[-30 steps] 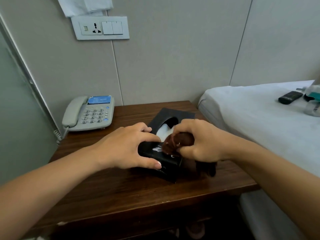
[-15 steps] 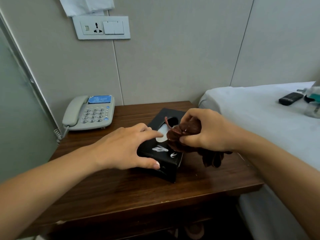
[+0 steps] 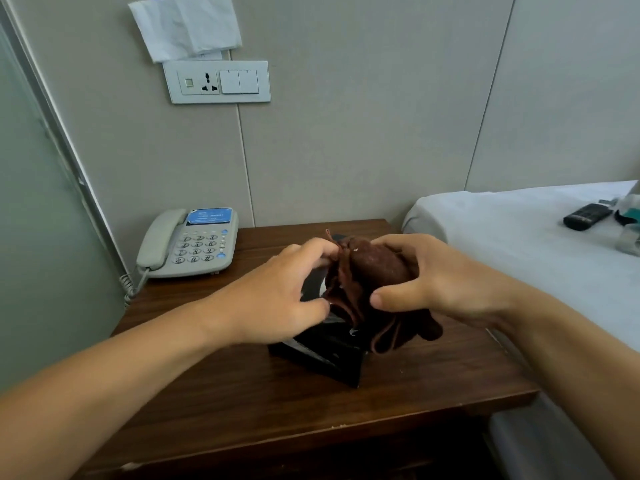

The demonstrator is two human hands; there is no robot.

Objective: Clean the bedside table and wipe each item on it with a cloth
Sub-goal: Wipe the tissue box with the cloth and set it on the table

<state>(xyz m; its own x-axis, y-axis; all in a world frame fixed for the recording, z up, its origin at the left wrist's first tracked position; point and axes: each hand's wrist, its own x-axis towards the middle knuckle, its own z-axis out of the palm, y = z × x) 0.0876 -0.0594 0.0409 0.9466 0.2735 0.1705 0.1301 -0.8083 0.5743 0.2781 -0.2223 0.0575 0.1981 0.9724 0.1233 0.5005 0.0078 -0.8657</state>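
Left hand (image 3: 277, 299) now onto cloth (image 3: 367, 282).

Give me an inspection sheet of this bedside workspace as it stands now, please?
Surface: wooden bedside table, a few pale specks near its front edge.
Job's things: brown cloth bunched above the black tissue box; phone at back left.
Clutter: nothing seen on the table.
Hands: right hand grips the cloth; left hand pinches its edge.
Cables: coiled phone cord off the left edge.
Surroundings: wall socket panel, bed with remote.
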